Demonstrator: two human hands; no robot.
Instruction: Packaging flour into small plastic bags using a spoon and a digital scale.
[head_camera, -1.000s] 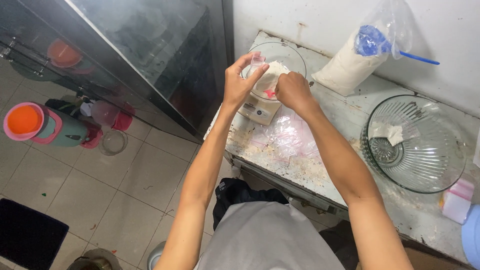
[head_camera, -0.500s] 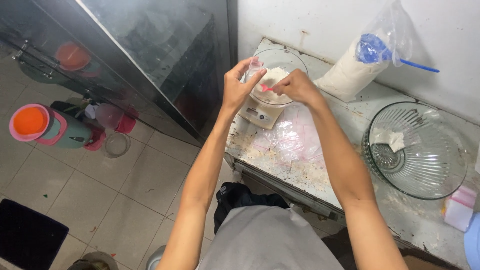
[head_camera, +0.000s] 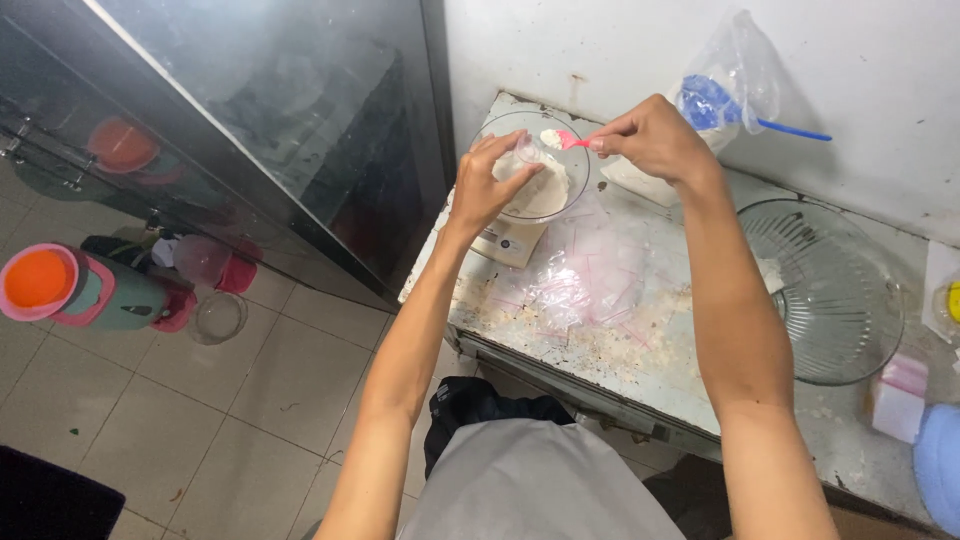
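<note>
Small glass bowl (head_camera: 531, 165) sits on a white kitchen scale (head_camera: 507, 240) at the far left corner of the worn table (head_camera: 640, 370); bowl is the landmark. Inside the bowl: a heap of white powder (head_camera: 540, 190).

Left hand (head_camera: 484, 187) is over the bowl's near-left rim, fingers curled, thumb and fingertips closed on what looks like a small clear bag or film at the powder; exact thing pinched is hard to tell. Right hand (head_camera: 655, 138) is just right of the bowl, raised above the rim, thumb and forefinger pinching the handle of a small pink spoon (head_camera: 572, 140). Spoon tip points left over the bowl with a bit of white powder on it.

Right of the bowl, behind the right hand: clear plastic bag of white powder (head_camera: 735, 75) leaning at the wall, blue scoop (head_camera: 715, 103) inside with handle sticking out. Near side of the bowl: pile of small clear zip bags (head_camera: 590, 280) with pink strips, spilled powder around them. Far right of the bowl: large ribbed glass bowl (head_camera: 825, 285). Left of the bowl, down on the tiled floor: orange-lidded jug (head_camera: 75, 290), well apart.
</note>
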